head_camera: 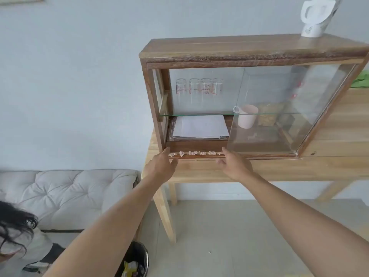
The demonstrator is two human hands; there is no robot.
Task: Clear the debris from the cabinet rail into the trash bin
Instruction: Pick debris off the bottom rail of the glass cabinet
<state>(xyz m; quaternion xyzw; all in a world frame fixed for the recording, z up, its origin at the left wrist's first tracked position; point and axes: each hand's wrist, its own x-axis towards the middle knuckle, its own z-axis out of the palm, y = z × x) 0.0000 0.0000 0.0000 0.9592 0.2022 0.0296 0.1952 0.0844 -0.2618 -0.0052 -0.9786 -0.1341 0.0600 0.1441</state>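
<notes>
A row of several small pinkish debris clumps lies along the bottom rail of a wooden cabinet with glass sliding doors. My left hand reaches to the rail's left end, fingers apart, its fingertips touching the leftmost clump. My right hand is at the row's right end, fingers spread, holding nothing. A black trash bin with some rubbish inside stands on the floor below my left forearm.
The cabinet sits on a light wooden table. Inside are glasses, a pink mug and white papers. A white kettle stands on top. A grey sofa is at left.
</notes>
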